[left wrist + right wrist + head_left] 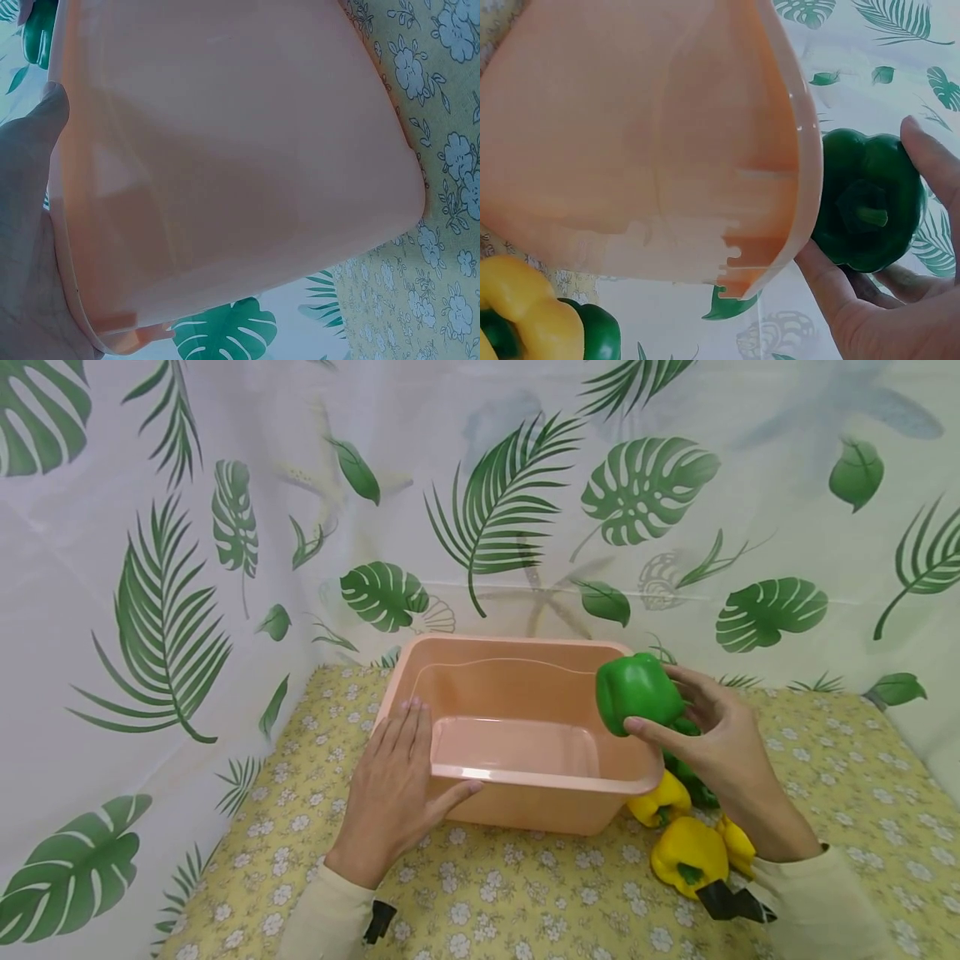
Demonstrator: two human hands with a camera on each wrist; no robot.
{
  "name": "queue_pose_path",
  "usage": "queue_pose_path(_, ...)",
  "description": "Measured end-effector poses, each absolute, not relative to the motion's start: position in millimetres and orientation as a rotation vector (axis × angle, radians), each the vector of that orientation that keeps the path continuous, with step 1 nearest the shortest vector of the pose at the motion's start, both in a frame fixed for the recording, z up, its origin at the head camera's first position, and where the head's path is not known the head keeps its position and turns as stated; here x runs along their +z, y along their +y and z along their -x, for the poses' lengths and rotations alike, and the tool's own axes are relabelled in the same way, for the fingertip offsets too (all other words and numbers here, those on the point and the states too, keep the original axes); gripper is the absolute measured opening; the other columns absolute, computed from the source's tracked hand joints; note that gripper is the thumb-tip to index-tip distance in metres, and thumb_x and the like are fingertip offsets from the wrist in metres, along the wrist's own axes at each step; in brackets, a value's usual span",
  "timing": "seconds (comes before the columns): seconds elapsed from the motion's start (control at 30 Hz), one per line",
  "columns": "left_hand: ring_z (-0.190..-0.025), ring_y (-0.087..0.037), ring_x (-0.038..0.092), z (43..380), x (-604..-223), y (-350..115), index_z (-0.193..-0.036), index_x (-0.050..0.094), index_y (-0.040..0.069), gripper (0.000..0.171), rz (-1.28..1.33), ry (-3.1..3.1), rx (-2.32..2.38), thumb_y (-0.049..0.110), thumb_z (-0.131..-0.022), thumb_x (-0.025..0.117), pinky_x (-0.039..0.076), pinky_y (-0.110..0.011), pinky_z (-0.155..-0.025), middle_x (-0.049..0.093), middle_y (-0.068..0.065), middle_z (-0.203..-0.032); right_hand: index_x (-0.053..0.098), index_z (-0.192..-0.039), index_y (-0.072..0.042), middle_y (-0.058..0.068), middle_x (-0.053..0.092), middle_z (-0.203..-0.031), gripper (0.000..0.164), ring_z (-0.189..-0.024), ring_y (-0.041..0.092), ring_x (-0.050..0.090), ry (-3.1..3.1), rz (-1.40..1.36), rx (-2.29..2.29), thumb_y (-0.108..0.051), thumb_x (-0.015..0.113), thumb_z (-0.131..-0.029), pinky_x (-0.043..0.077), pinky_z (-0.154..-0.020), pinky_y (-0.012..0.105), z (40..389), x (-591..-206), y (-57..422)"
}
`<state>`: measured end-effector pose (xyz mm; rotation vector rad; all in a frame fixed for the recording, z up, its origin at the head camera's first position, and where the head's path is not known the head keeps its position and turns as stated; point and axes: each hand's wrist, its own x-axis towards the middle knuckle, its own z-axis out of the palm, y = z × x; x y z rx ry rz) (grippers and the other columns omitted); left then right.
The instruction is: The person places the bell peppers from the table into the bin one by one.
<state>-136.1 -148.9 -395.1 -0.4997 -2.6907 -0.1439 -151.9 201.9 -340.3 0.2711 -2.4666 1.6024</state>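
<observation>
A green bell pepper (637, 692) is held between the thumb and fingers of my right hand (716, 743), above the right rim of a peach plastic tub (517, 802). Its stem (874, 217) faces the palm in the right wrist view. My left hand (397, 777) lies over the tub's front left rim, fingers straight and thumb along the front edge; the left wrist view shows the thumb (49, 112) at the rim. The visible floor of the tub (517, 747) is bare.
Right of the tub, yellow bell peppers (690, 852) lie on the flowered tablecloth (480, 902), with dark green peppers (690, 777) behind, partly hidden by my right hand. A leaf-printed curtain (510, 502) stands behind and to the left.
</observation>
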Motion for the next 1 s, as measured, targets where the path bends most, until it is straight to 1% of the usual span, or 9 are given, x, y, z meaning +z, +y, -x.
queue_pose_path(0.1, -0.153, -0.031, 0.021, 136.0, -394.7, -148.6, -0.157, 0.024, -0.006, 0.111, 0.497, -2.694, -0.146, 0.084, -0.091, 0.027, 0.017, -0.045, -0.126, 0.023, -0.021, -0.163, 0.045, -0.153, -0.015, 0.008, 0.057, -0.140, 0.071, -0.113, 0.009, 0.059, -2.469, -0.285, 1.600, -0.019, 0.079, -0.090, 0.053, -0.087, 0.016, 151.2, -340.6, 201.0)
queue_pose_path(0.33, -0.153, -0.030, 0.019, 135.8, -394.1, -148.0, -0.157, 0.023, -0.006, 0.111, 0.498, -2.698, -0.152, 0.084, -0.091, 0.025, 0.017, -0.045, -0.126, 0.022, -0.020, -0.164, 0.046, -0.153, -0.015, 0.009, 0.057, -0.140, 0.072, -0.112, 0.008, 0.059, -2.475, -0.290, 1.581, -0.018, 0.080, -0.090, 0.053, -0.086, 0.016, 150.1, -341.2, 201.2)
queue_pose_path(0.47, -0.153, -0.030, 0.020, 135.9, -394.4, -147.9, -0.157, 0.023, -0.006, 0.112, 0.497, -2.695, -0.153, 0.084, -0.091, 0.026, 0.017, -0.045, -0.126, 0.022, -0.020, -0.164, 0.044, -0.154, -0.015, 0.011, 0.056, -0.142, 0.073, -0.112, 0.008, 0.059, -2.479, -0.292, 1.590, -0.018, 0.079, -0.090, 0.054, -0.085, 0.016, 149.9, -341.6, 201.8)
queue_pose_path(0.6, -0.153, -0.030, 0.019, 136.1, -394.6, -147.7, -0.157, 0.023, -0.006, 0.111, 0.497, -2.699, -0.156, 0.083, -0.092, 0.028, 0.017, -0.045, -0.126, 0.022, -0.020, -0.164, 0.042, -0.155, -0.016, 0.013, 0.053, -0.145, 0.071, -0.113, 0.010, 0.058, -2.485, -0.301, 1.625, -0.017, 0.076, -0.093, 0.054, -0.084, 0.016, 149.4, -341.1, 203.4)
queue_pose_path(0.63, -0.153, -0.030, 0.019, 136.0, -394.6, -147.8, -0.158, 0.023, -0.005, 0.110, 0.497, -2.701, -0.155, 0.083, -0.092, 0.030, 0.016, -0.045, -0.126, 0.021, -0.020, -0.164, 0.042, -0.155, -0.016, 0.013, 0.053, -0.145, 0.069, -0.115, 0.011, 0.058, -2.476, -0.301, 1.649, -0.016, 0.075, -0.094, 0.054, -0.085, 0.016, 149.0, -340.5, 204.1)
queue_pose_path(0.77, -0.153, -0.031, 0.020, 135.9, -394.6, -147.6, -0.158, 0.022, -0.004, 0.108, 0.497, -2.709, -0.158, 0.081, -0.092, 0.036, 0.016, -0.045, -0.126, 0.020, -0.019, -0.164, 0.042, -0.153, -0.015, 0.005, 0.056, -0.143, 0.064, -0.121, 0.012, 0.057, -2.401, -0.321, 1.753, -0.012, 0.071, -0.097, 0.055, -0.088, 0.015, 148.4, -337.0, 207.8)
queue_pose_path(0.87, -0.153, -0.031, 0.021, 135.5, -394.7, -147.5, -0.158, 0.022, -0.004, 0.108, 0.498, -2.713, -0.155, 0.079, -0.092, 0.041, 0.015, -0.044, -0.126, 0.019, -0.019, -0.165, 0.043, -0.152, -0.013, 0.000, 0.058, -0.141, 0.062, -0.121, 0.013, 0.058, -2.345, -0.329, 1.799, -0.010, 0.070, -0.097, 0.055, -0.088, 0.016, 148.3, -334.5, 209.8)
queue_pose_path(1.0, -0.153, -0.031, 0.020, 135.1, -394.8, -147.7, -0.158, 0.022, -0.004, 0.108, 0.498, -2.714, -0.146, 0.078, -0.092, 0.044, 0.015, -0.044, -0.126, 0.020, -0.019, -0.165, 0.044, -0.152, -0.015, 0.001, 0.058, -0.141, 0.061, -0.121, 0.012, 0.058, -2.340, -0.298, 1.781, -0.011, 0.071, -0.096, 0.055, -0.088, 0.015, 147.5, -333.2, 211.5)
